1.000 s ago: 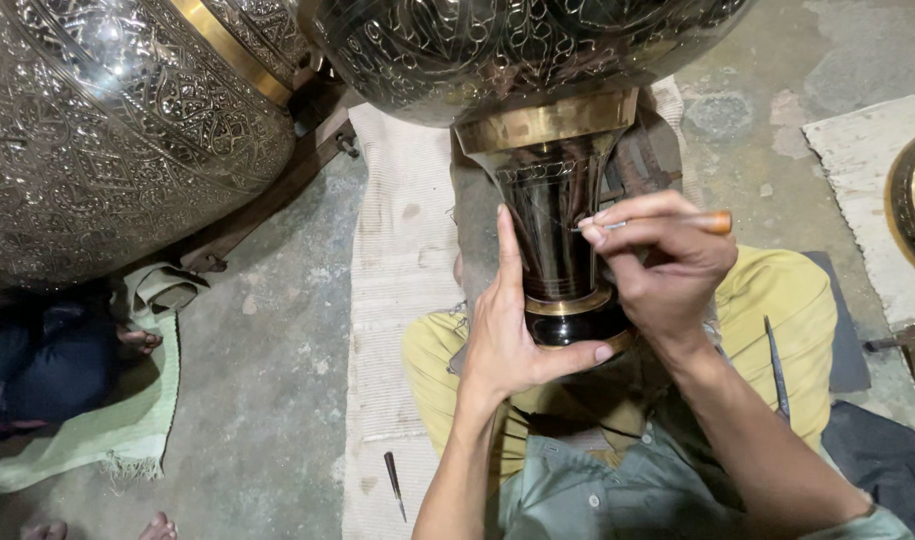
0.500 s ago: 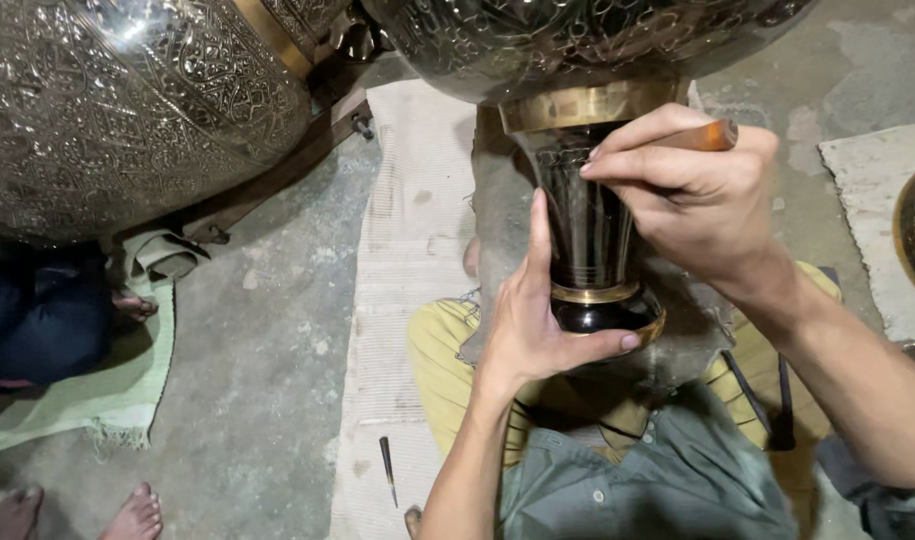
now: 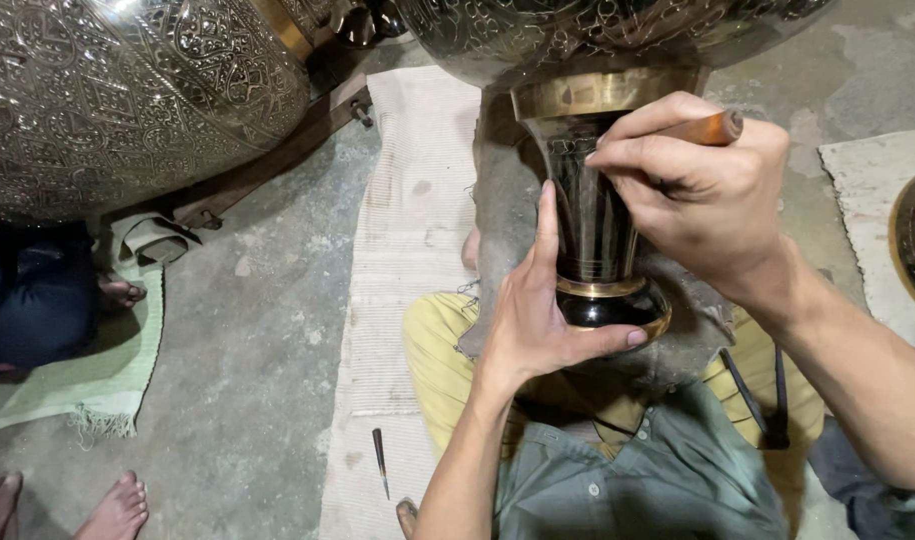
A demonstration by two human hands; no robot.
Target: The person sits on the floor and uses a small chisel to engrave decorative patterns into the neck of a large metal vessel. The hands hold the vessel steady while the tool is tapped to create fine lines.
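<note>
A large engraved metal vessel (image 3: 597, 30) with a brass collar rests above my lap, its dark flared neck (image 3: 587, 215) running down to a brass-ringed end. My left hand (image 3: 537, 320) wraps the lower neck, thumb across the ringed end and index finger pointing up along it. My right hand (image 3: 697, 190) grips a wooden-handled engraving tool (image 3: 712, 128) and presses its tip against the upper neck just below the collar. The tool's tip is hidden by my fingers.
A second engraved metal vessel (image 3: 117, 90) fills the top left. A pale woven mat (image 3: 407, 240) lies on the concrete floor with a small pointed tool (image 3: 379, 460) on it. Another person's bare feet (image 3: 112, 505) and a green cloth (image 3: 87, 385) are at left. Dark hand tools (image 3: 757, 400) lie by my right knee.
The view has closed in on the vessel's neck. My right hand has risen from the lower neck toward the brass collar. My left hand stays around the ringed end.
</note>
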